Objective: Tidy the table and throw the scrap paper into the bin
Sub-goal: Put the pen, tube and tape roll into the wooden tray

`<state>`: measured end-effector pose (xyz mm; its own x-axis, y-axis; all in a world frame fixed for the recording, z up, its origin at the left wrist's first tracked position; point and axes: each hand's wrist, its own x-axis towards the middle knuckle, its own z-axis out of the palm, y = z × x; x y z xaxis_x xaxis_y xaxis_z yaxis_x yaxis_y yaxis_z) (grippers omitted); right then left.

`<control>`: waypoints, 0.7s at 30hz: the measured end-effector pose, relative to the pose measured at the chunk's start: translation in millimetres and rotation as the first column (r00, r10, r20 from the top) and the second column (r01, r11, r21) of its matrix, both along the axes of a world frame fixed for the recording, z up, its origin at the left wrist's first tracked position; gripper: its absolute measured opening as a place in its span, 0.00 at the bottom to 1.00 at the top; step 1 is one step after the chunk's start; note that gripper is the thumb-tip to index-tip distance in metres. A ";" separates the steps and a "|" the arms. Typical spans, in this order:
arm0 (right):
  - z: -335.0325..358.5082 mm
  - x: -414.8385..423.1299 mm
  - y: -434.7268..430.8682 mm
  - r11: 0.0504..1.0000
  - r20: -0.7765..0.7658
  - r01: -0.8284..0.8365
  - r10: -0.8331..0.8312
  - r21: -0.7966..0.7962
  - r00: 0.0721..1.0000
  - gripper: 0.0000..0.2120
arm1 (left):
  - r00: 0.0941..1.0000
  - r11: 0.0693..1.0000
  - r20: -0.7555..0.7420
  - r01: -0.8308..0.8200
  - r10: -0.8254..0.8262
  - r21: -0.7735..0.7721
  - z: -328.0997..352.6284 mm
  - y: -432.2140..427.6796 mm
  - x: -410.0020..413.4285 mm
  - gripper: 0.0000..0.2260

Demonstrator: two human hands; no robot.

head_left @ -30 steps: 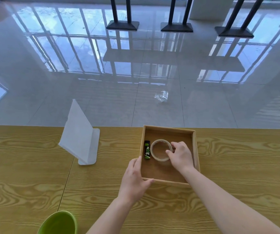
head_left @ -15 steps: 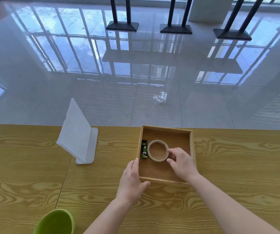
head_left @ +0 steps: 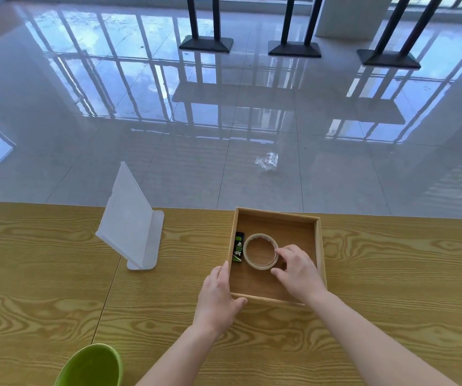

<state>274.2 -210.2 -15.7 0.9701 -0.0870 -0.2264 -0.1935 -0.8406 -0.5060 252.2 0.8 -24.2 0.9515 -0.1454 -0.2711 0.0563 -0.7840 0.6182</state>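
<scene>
A shallow wooden tray (head_left: 319, 246) sits on the wooden table (head_left: 43, 274) near its far edge. Inside it lie a clear tape roll (head_left: 260, 264), flat, and a small green-and-black lighter (head_left: 238, 247) against the left wall. My left hand (head_left: 218, 299) grips the tray's near-left corner, thumb over the front rim. My right hand (head_left: 298, 271) is inside the tray, with forefinger and thumb tips touching the roll's right rim and fingers apart. A green bin (head_left: 91, 366) shows at the bottom left. No scrap paper is visible on the table.
A white angled stand (head_left: 132, 218) is on the table left of the tray. A crumpled clear plastic scrap (head_left: 266, 161) lies on the glossy tiled floor beyond the table. Black stand bases (head_left: 206, 44) are far back.
The tape roll has slid left to lie next to the lighter. My right hand came off the roll, then its fingertips returned to the right rim. My left hand stays on the tray corner.
</scene>
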 end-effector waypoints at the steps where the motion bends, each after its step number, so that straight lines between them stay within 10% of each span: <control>1: 0.0 1.9 2.3 1.000 0.008 -0.003 0.003 -0.017 1.000 0.30 | 1.000 1.000 0.001 -0.001 0.001 0.002 -0.7 0.3 0.0 0.44; 7: -1.1 13.9 22.8 0.981 0.022 -0.030 0.035 -0.191 0.999 0.51 | 1.000 1.000 -0.017 -0.001 0.001 -0.022 1.4 0.1 3.6 0.43; 21: -13.7 28.0 7.9 0.988 0.114 -0.028 0.045 -0.151 0.992 0.44 | 0.965 0.920 0.178 0.115 -0.194 0.376 13.4 -20.4 92.4 0.26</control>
<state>302.2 -202.3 -29.4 0.9923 -0.0753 -0.0986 -0.1083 -0.9135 -0.3921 344.6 -19.6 -10.8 0.9653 -0.2256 -0.1315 -0.1826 -0.9432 0.2777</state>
